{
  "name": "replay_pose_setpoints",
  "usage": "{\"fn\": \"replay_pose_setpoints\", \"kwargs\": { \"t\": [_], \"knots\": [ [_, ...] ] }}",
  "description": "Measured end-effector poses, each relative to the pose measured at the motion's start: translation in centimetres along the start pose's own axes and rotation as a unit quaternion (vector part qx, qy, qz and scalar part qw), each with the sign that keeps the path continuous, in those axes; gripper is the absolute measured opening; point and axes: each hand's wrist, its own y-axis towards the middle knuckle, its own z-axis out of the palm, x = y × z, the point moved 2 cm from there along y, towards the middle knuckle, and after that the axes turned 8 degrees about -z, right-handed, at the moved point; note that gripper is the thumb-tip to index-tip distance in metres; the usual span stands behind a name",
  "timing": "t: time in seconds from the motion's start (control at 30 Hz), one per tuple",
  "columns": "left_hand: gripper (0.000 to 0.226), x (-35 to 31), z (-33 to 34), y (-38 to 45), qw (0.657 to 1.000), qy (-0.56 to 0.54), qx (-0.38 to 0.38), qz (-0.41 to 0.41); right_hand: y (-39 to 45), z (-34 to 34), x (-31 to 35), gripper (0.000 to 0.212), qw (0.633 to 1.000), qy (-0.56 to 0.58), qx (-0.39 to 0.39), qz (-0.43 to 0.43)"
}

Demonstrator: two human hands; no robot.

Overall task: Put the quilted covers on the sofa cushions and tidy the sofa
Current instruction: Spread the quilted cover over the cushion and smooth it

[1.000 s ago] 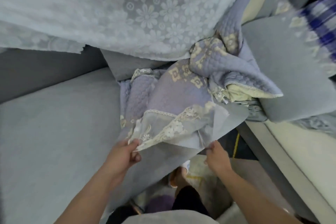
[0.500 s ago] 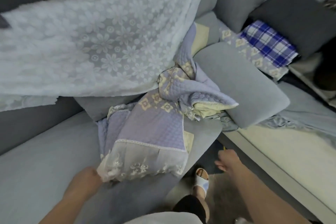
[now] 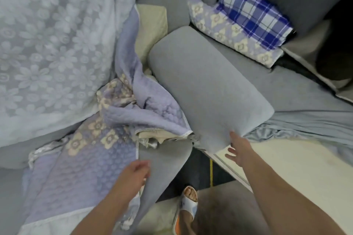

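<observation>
A lace throw (image 3: 53,47) is draping the sofa back at left. Our left hand (image 3: 133,172) is hovering, grip relaxed, over the quilted cover (image 3: 86,160) lying on the seat. Our right hand (image 3: 238,150), fingers spread, is touching the grey cushion (image 3: 208,89).

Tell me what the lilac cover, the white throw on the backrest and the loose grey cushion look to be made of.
Lilac cover: quilted fabric, probably cotton, matte; stitched puffy pattern, cream flower patches, lace trim.
White throw: sheer lace, judging by the openwork daisy pattern with grey showing through.
Grey cushion: soft padding under plain matte woven upholstery; rounded corners, fine even texture. The fibre cannot be told.
</observation>
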Motion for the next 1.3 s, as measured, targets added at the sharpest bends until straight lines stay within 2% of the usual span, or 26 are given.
{"fn": "replay_pose_setpoints", "kwargs": {
  "t": [0.07,0.2,0.33,0.4,0.47,0.5,0.6,0.67,0.7,0.77,0.8,0.87,0.93,1.0,1.03,1.07,1.1,1.13,1.2,1.27,1.3],
  "knots": [
    [0.013,-4.2,3.5,0.0,0.997,0.033,0.021,0.062,2.4,0.2,0.5,0.058,1.0,0.007,0.016,0.009],
    [0.011,-9.7,7.3,0.3,0.989,0.087,-0.004,0.12,5.7,-0.3,2.1,0.057,0.989,-0.097,-0.109,-0.036],
    [0.012,-11.3,7.1,0.1,0.995,0.063,-0.011,0.073,3.9,-1.7,6.1,0.036,0.976,-0.112,-0.169,-0.076],
    [0.011,-12.5,7.8,-0.5,0.999,0.016,0.015,0.042,1.3,-3.9,11.8,0.024,0.966,-0.078,-0.202,-0.145],
    [0.009,-14.2,9.4,-0.6,0.996,-0.065,0.065,0.011,-1.0,-5.9,19.6,0.022,0.943,-0.072,-0.223,-0.237],
    [0.013,-15.7,10.9,-0.6,0.989,-0.108,0.097,-0.006,-2.2,-6.8,23.7,0.023,0.926,-0.084,-0.239,-0.28],
    [0.06,-21.3,16.3,0.4,0.937,-0.277,0.213,-0.024,-6.2,-7.1,33.5,0.023,0.868,-0.13,-0.273,-0.394],
    [0.071,-27.3,20.8,0.3,0.887,-0.367,0.282,-0.017,-8.3,-7.5,36.8,0.021,0.841,-0.146,-0.287,-0.436],
    [0.071,-30.2,22.6,-0.3,0.873,-0.381,0.305,-0.01,-8.9,-7.8,37.3,0.022,0.833,-0.15,-0.289,-0.447],
    [0.081,-34.0,26.7,-2.3,0.878,-0.334,0.344,-0.002,-9.4,-10.8,36.2,0.024,0.827,-0.159,-0.317,-0.435],
    [0.088,-34.7,28.9,-3.4,0.897,-0.284,0.338,0.007,-9.2,-13.7,35.0,0.026,0.827,-0.168,-0.344,-0.412],
    [0.086,-33.8,32.9,-5.1,0.943,-0.142,0.291,0.073,-8.1,-21.1,32.2,0.031,0.823,-0.165,-0.404,-0.364],
    [0.059,-31.2,37.8,-6.2,0.949,0.004,0.298,0.103,-6.1,-29.7,28.5,0.029,0.82,-0.147,-0.459,-0.308],
    [0.029,-28.7,41.2,-5.9,0.938,0.105,0.325,0.055,-2.4,-36.8,23.7,0.019,0.837,-0.18,-0.469,-0.217],
    [0.032,-28.0,41.2,-5.4,0.934,0.141,0.326,0.029,-1.2,-38.4,21.9,0.021,0.857,-0.205,-0.448,-0.151],
    [0.046,-27.1,41.8,-4.9,0.941,0.154,0.301,0.015,1.5,-39.7,19.9,0.032,0.875,-0.25,-0.402,-0.097],
    [0.057,-26.3,41.5,-3.4,0.953,0.159,0.258,0.012,3.7,-39.3,18.7,0.043,0.896,-0.293,-0.329,-0.055],
    [0.058,-25.4,40.7,-2.0,0.961,0.164,0.221,0.023,6.5,-38.2,17.2,0.056,0.908,-0.335,-0.249,-0.044],
    [0.038,-23.4,37.5,-1.2,0.979,0.154,0.13,0.008,10.6,-33.4,15.9,0.079,0.9,-0.421,-0.094,-0.071],
    [0.008,-21.8,32.5,-0.8,0.991,0.122,0.056,0.008,11.1,-28.0,17.2,0.078,0.898,-0.432,0.011,-0.084],
    [0.004,-20.2,28.6,-0.9,0.994,0.108,0.003,-0.001,10.0,-24.4,18.5,0.076,0.891,-0.435,0.056,-0.114]
  ]
}}
